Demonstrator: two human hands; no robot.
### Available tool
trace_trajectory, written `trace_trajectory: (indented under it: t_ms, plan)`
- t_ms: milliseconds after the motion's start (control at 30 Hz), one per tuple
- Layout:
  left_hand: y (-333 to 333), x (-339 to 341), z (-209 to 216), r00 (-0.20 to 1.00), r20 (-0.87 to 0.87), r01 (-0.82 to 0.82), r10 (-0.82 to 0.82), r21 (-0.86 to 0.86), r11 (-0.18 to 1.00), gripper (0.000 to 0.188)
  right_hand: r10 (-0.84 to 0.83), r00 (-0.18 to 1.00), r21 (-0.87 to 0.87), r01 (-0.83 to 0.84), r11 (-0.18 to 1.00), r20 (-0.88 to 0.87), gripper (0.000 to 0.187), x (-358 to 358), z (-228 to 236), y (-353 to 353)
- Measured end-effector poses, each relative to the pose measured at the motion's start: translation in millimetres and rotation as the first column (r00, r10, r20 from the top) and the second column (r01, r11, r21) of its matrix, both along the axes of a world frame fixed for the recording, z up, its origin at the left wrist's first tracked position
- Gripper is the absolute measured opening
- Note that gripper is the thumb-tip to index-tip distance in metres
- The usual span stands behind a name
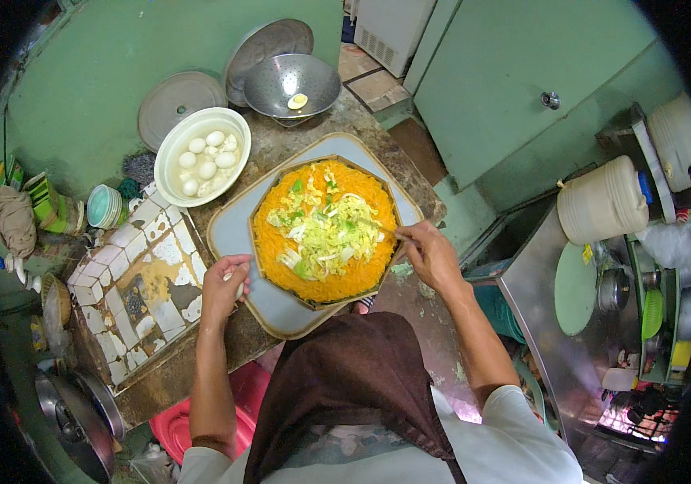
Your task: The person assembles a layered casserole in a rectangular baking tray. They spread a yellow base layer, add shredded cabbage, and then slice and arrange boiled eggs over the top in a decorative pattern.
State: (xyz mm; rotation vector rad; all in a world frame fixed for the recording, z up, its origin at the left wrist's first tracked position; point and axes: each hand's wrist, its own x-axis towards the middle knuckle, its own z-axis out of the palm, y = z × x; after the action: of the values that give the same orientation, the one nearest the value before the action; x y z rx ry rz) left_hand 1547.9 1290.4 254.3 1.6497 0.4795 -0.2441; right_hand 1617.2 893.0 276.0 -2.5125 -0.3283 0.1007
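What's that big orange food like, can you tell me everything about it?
The orange food looks like thin strands, spread in a broad layer filling an eight-sided tray on a grey board. A chopped topping, mostly pale green with white and yellow, covers its middle, leaving orange around. A utensil in the right hand reaches over its right side.

Between the metal colander and the far edge of the grey tray, the counter has a bare strip where a hand could pass. The white bowl blocks the way on the far left. Above the octagonal pan the air is open, but at its right edge stand the utensil and the right hand. The left hand occupies the tray's left side.
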Motion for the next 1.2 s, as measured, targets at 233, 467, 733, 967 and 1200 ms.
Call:
trace_trajectory:
  t_ms: [233, 467, 733, 967, 1200]
  plan:
    - [-5, -7, 4, 0.997, -0.007, -0.075, 0.075, 0.029, 0.997, 0.028, 0.142, 0.989, -0.014, -0.141, 0.99, 0.04, 0.025, 42, -3, -1]
    - [-10, -18, 9, 0.982, -0.071, -0.174, 0.176, 0.033, 0.984, 0.025, 0.176, 0.98, -0.03, -0.174, 0.984, 0.091, 0.028, 90, -11, -3]
    - [-13, -37, 9, 0.964, -0.048, -0.262, 0.261, -0.017, 0.965, 0.024, 0.308, 0.95, -0.063, -0.305, 0.95, 0.051, 0.026, 100, 5, -6]
    - [-17, -36, 4, 0.98, -0.036, -0.199, 0.196, -0.115, 0.973, 0.025, 0.513, 0.858, -0.008, -0.514, 0.858, -0.032, 0.03, 66, 2, -4]
    - [-13, -28, 3, 0.987, -0.079, -0.148, 0.141, -0.093, 0.985, 0.027, 0.509, 0.859, 0.066, -0.511, 0.857, 0.053, 0.028, 56, 21, -12]
